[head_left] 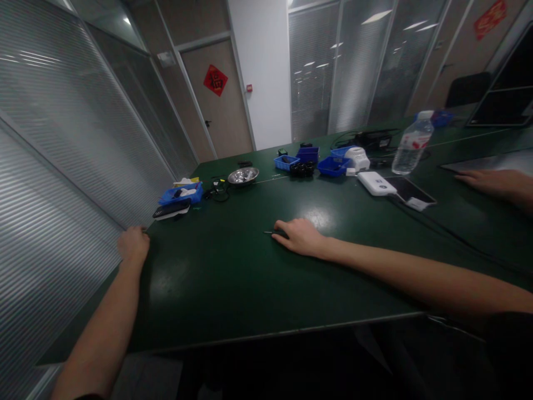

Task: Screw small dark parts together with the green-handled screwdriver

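My right hand (pixel 300 236) rests on the green tabletop near its middle, fingers closed around the dark handle of a small screwdriver (pixel 267 232). Its thin metal shaft points left, and most of the handle is hidden under the fingers. At the table's left edge, beside the blinds, my left hand (pixel 134 243) is closed. A small dark bit shows by its fingertips, too blurred to name. Beyond that hand lie a black pouch-like item (pixel 171 209) and a blue tray (pixel 181 194) with small items inside.
A metal bowl (pixel 244 176), blue bins (pixel 334 165), black cables (pixel 302 169) and a white power bank (pixel 377 183) stand across the green table (pixel 216 289). A water bottle (pixel 413 143) stands at right. Another person's hand (pixel 495 183) lies at the far right.
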Demonstrator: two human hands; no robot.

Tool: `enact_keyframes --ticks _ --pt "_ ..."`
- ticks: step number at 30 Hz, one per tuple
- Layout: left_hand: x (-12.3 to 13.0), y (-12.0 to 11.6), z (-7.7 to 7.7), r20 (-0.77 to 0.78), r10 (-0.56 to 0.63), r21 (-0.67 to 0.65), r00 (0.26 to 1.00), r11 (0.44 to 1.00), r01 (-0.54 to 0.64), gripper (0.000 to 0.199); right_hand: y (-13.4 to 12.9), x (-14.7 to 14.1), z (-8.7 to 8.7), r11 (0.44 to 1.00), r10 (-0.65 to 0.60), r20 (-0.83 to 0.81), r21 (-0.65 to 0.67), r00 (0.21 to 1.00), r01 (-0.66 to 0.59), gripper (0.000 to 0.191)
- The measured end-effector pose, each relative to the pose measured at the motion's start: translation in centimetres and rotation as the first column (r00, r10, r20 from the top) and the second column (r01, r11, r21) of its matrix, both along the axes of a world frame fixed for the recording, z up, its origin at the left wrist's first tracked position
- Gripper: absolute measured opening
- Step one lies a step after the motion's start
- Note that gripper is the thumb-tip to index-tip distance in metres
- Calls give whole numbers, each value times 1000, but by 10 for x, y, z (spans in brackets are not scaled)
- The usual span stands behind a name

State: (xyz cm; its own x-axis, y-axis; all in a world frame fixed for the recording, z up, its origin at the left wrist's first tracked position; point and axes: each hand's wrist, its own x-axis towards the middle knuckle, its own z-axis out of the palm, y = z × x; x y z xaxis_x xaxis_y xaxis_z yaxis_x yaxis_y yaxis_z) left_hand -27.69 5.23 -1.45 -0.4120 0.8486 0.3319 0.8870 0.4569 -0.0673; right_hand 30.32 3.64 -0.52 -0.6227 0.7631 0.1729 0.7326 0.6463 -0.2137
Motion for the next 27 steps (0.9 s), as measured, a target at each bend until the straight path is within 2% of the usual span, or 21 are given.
enact_keyframes --ticks 8,18,24,27 --pt "-3 -1 -3 51 -26 13 998 1000 25 41 1 -1 -1 999 -44 46 14 998 43 39" --pt "0 22 15 173 -130 -118 976 981 151 32 2 -2 -4 999 -40 33 28 999 39 39" --pt "19 34 30 263 -229 -230 937 929 291 21 1 0 -2 1000 -10 -4 9 1000 10 38" --pt "38 35 35 308 -298 -267 903 885 383 18 1 -1 -2 1000 -16 7 17 1000 16 38"
